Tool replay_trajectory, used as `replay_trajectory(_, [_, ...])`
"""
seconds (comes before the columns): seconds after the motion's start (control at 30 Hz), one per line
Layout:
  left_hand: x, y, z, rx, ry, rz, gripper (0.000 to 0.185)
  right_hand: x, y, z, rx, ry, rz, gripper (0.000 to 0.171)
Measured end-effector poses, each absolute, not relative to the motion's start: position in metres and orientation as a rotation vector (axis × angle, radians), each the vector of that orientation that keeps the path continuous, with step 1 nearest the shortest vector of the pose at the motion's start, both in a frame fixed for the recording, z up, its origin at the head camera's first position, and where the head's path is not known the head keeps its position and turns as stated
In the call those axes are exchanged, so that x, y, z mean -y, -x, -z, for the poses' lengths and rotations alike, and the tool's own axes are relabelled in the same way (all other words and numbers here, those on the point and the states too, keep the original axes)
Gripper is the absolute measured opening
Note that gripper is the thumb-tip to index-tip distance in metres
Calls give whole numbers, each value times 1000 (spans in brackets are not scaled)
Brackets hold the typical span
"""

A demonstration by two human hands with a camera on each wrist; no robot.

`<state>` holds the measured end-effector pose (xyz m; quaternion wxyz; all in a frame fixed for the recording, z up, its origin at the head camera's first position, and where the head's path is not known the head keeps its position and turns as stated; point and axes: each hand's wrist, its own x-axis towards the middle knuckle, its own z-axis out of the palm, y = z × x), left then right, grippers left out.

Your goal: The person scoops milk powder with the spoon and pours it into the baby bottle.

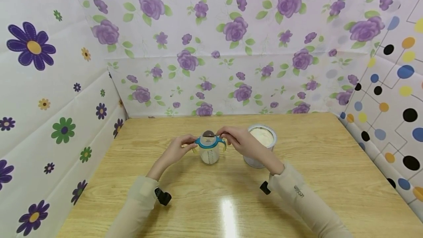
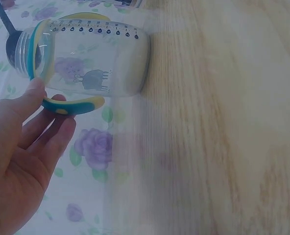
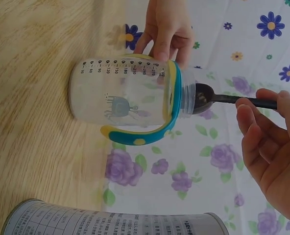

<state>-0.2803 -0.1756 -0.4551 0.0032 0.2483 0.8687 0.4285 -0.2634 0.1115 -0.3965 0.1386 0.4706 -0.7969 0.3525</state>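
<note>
One left hand (image 1: pixel 176 150) pinching teal handle (image 2: pixel 76 106), clear bottle (image 1: pixel 209 155) upright, right hand (image 1: pixel 243 142) holding dark spoon (image 3: pixel 204 98) at bottle's mouth (image 3: pixel 187 93), powder tin (image 1: pixel 253 162) nearby

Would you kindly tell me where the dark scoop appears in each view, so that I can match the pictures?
Head: the dark scoop is near the centre, slightly below mid-height.
Left wrist: the dark scoop is at the upper left, its handle running up.
Right wrist: the dark scoop is right of centre, its handle running to the right hand.
Shared landmark: the bottle with blue-and-yellow handles, the scoop at its mouth.
</note>
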Motion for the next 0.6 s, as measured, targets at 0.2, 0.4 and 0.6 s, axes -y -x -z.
replay_trajectory(0.2, [176,280,456,-2732,-792,-1342,20,-113,262,395,2330,-1322,-1102,23])
replay_trajectory(0.4, [175,279,455,-2729,-792,-1343,20,-115,263,397,2342,-1258,-1181,26])
replay_trajectory(0.6, [175,279,455,-2747,-837,-1349,20,-117,264,399,2322,-1193,-1239,26])
